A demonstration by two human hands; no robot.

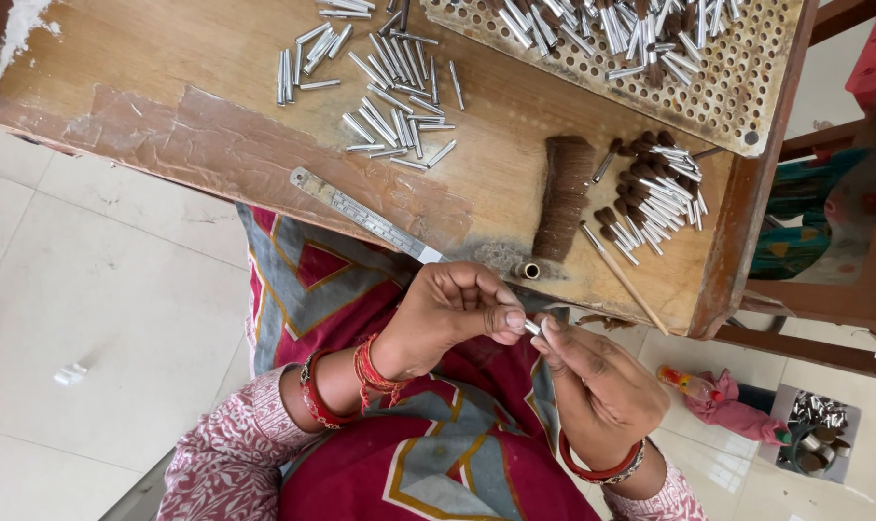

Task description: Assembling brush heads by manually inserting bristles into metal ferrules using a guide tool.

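Left hand: left hand (447, 314), lower centre of the frame, fingers curled, thumb and forefinger pinched on one end of a small metal tube (532, 328).
Right hand: right hand (592, 381), just right of and below the left, fingertips closed on the other end of the same tube; the two hands meet at it.
Metal tube: short, silver, held between both hands just below the near edge of the wooden table (167, 58), over the lap.
Wrists: red bangles (370, 371) on the left wrist, a red bangle on the right.
Short brass-coloured tube: short brass-coloured tube (528, 270), lying on the table edge directly above the hands.
Bristle bundle: brown bristle bundle (563, 198), flat on the table, right of centre.
Finished pieces: heap of tubes tipped with brown bristle (655, 193), right of the bundle, near the table's right edge.
Thin stick: thin stick (626, 280), slanting toward the table's lower right corner.
Steel ruler: steel ruler (365, 214), lying diagonally along the near table edge, centre.
Loose tubes: scattered silver tubes (389, 106), upper centre.
Perforated tray: perforated tray (747, 87), upper right, carrying more tubes.
Floor box: small box of metal parts (814, 434), lower right, on pale tiles.
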